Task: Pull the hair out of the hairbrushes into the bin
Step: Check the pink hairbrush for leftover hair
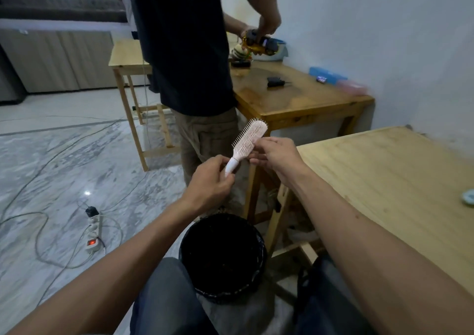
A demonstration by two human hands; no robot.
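A pale pink hairbrush point(247, 141) with a white handle is held up in front of me, bristles facing me, head tilted up and to the right. My left hand point(211, 181) grips its handle. My right hand point(275, 154) touches the lower right side of the brush head with its fingertips; I cannot tell whether hair is pinched between them. A round bin point(259, 245) with a black liner stands on the floor between my knees, well below the brush.
A light wooden table point(384, 181) is at my right. Another person point(189, 52) stands just beyond the brush, handling a toy at a darker wooden table point(295, 96). A power strip point(92, 232) and cables lie on the marble floor to the left.
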